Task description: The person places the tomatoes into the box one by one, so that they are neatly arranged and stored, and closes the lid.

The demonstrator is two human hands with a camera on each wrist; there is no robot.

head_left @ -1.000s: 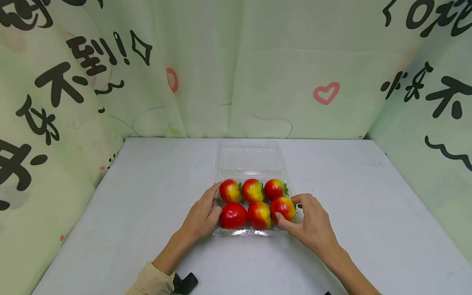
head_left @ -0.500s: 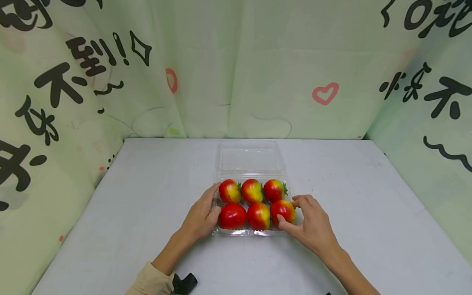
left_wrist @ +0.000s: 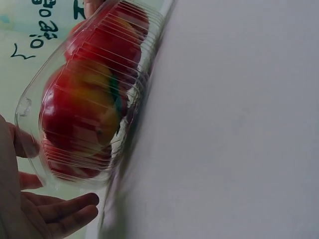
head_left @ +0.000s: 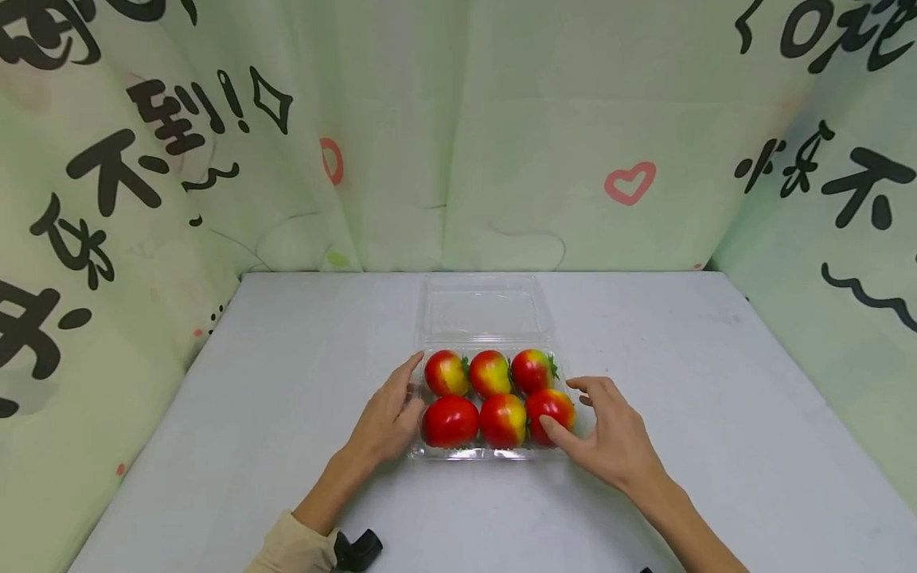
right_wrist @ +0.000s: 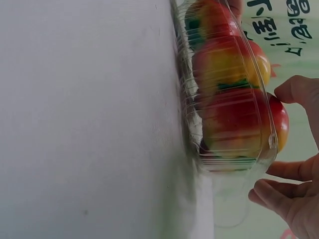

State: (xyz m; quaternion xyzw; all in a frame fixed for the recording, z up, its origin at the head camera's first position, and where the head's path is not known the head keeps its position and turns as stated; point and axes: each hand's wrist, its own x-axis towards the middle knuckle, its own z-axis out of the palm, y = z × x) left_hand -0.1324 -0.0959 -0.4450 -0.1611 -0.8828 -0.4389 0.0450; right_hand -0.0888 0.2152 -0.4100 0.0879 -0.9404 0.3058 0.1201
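Note:
A clear plastic clamshell box (head_left: 485, 454) lies on the white table, its lid (head_left: 487, 309) folded back behind it. Inside are two rows of red and yellow tomatoes with green leaves; the front right tomato (head_left: 550, 410) is nearest my right hand. That hand (head_left: 614, 442) stands at the right side, thumb at the tomato's front and fingers spread past the rim. My left hand (head_left: 387, 419) is beside the left wall with loosely extended fingers. In the left wrist view its fingertips (left_wrist: 89, 199) are apart from the box.
The white table (head_left: 301, 342) extends on every side of the box. A pale green curtain (head_left: 401, 135) with black lettering and red hearts rises behind and at both sides. A black strap piece (head_left: 358, 549) sits at my left cuff.
My left hand has loosened and drawn slightly left from the box. The front right tomato has settled a little lower, and my right fingers have eased off it.

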